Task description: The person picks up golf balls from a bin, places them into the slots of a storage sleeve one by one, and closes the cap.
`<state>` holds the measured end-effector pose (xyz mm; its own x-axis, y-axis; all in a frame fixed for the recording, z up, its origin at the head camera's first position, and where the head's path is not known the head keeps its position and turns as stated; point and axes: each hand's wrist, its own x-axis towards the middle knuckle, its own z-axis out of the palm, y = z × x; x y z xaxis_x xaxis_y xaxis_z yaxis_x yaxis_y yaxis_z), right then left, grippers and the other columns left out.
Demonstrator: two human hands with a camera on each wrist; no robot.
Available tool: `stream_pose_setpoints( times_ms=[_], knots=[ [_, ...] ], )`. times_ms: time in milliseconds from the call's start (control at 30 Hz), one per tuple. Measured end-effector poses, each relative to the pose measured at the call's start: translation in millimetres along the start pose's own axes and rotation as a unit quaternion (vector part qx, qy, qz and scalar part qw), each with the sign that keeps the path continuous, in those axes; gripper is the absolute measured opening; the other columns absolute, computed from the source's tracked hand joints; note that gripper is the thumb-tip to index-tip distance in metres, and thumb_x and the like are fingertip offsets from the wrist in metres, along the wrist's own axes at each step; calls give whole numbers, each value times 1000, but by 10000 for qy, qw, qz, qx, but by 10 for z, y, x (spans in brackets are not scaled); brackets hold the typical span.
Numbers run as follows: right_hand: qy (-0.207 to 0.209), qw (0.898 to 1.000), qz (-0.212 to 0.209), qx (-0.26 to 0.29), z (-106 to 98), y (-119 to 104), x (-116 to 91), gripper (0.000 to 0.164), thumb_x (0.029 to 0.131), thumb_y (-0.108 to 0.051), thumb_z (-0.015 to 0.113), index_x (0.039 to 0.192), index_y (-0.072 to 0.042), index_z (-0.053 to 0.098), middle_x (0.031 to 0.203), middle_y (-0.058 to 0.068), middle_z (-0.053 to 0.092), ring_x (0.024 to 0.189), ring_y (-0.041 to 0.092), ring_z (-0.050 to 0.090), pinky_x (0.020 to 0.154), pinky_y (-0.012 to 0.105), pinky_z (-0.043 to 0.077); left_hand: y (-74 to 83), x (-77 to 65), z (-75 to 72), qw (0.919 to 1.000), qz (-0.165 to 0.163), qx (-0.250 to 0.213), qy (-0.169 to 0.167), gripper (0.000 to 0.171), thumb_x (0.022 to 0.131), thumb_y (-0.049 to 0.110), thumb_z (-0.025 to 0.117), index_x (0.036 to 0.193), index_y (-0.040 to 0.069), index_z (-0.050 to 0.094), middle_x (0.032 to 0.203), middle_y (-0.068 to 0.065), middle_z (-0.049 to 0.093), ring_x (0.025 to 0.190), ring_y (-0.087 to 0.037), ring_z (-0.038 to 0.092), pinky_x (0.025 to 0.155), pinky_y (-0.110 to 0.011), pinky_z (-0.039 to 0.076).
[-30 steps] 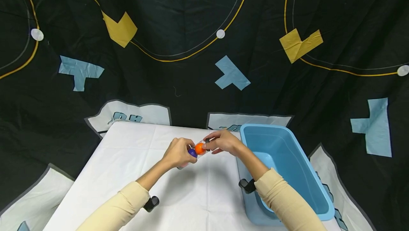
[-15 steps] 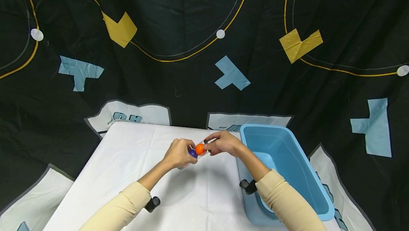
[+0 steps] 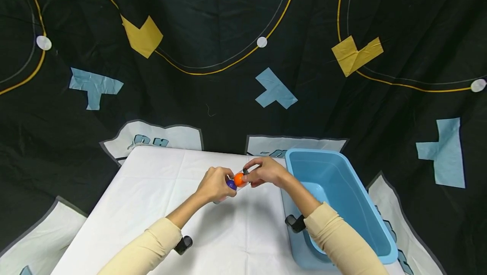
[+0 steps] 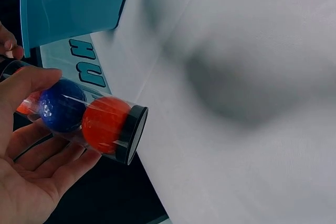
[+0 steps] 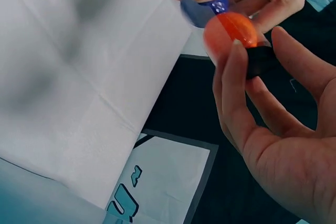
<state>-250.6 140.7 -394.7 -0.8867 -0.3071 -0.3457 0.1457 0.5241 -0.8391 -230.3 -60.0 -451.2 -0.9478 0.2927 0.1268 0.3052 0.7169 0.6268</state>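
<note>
My left hand [image 3: 214, 185] grips a clear plastic tube [image 4: 87, 99] round its middle, above the table. Inside it, a blue ball [image 4: 63, 106] sits between two orange balls; one orange ball [image 4: 106, 124] is by the near black end cap [image 4: 130, 135]. The other orange ball [image 3: 239, 180] lies toward my right hand [image 3: 268, 171]. The fingers of that hand pinch the black cap [image 5: 259, 61] at the tube's far end. This cap looks seated on the tube, though whether it is loosened I cannot tell. The tube is tilted, its right end higher in the head view.
A light blue plastic tub [image 3: 291, 241] stands on the right side of the white-covered table [image 3: 152, 182], beneath my right forearm. A black cloth backdrop [image 3: 213, 105] with taped shapes hangs behind the table's far edge.
The tube and my left hand have shifted slightly to the right. My right fingers have changed position a little around the cap. The tub has stayed in place.
</note>
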Motion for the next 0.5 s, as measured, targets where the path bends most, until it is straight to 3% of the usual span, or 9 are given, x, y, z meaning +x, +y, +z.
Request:
stream_pose_setpoints(
  times_ms=[133, 267, 500],
  knots=[
    [-179, 9994, 197, 200, -35, -17, 0, 39, 89, -12, 73, 125, 0, 66, 110, 14, 73, 83, 25, 75, 84, 37, 61, -10, 6, 8, 10000, -2, 79, 47, 32, 64, 20, 92, 89, 9, 76, 78, -4, 75, 70, -15, 67, 67, -30, 58],
    [-203, 9990, 321, 225, -49, -11, 2, 39, 89, -13, 71, 126, -1, 66, 110, 15, 73, 87, 31, 75, 85, 38, 61, -29, 10, 41, 10000, -19, 53, 65, 32, 64, 20, 92, 89, 9, 76, 78, -4, 75, 71, -15, 67, 69, -31, 58],
    [207, 9991, 358, -7, -16, 53, 17, 34, 84, -17, 78, 113, -3, 71, 99, 10, 75, 83, 33, 74, 83, 38, 61, -46, -7, 154, 9998, -69, -183, 96, 34, 63, 18, 94, 91, 8, 76, 81, -6, 75, 74, -17, 67, 71, -33, 59]
  ],
)
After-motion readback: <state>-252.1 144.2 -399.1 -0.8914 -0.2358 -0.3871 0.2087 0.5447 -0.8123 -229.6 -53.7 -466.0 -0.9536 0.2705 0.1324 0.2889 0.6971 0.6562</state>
